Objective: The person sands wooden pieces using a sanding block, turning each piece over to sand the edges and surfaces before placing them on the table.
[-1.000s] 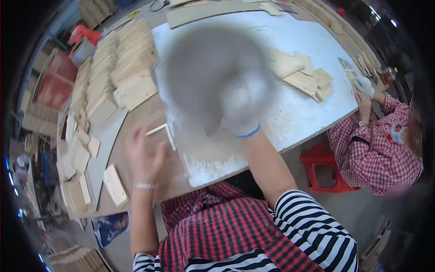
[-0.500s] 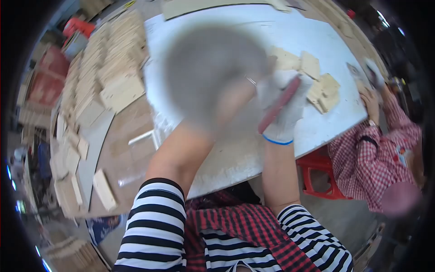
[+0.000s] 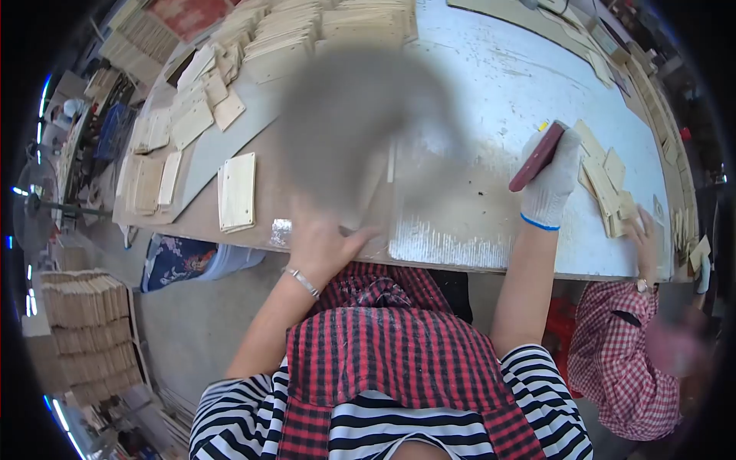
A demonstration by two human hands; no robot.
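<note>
My right hand (image 3: 553, 172), in a white knit glove with a blue cuff edge, grips a dark red block (image 3: 539, 156), which looks like a sanding block, above the white tabletop (image 3: 491, 92). Just right of it lies a loose pile of thin wooden pieces (image 3: 602, 184). My left hand (image 3: 320, 239) is bare, at the table's near edge, its thumb stretched away to the right. A grey blur on the lens covers its fingertips. Left of this hand sits a small stack of thin wooden plates (image 3: 237, 192) with small holes.
Rows of stacked wooden plates (image 3: 280, 34) fill the table's far left, with scattered pieces (image 3: 192, 119) nearer. At the right, a co-worker's hand (image 3: 644, 241) touches the wooden pile. More stacked wood (image 3: 90, 330) stands at lower left, and a red stool (image 3: 558, 333) below the table.
My view has turned and shifted. My left hand has drawn back from beside the right hand to the near table edge. My right hand still holds the red block.
</note>
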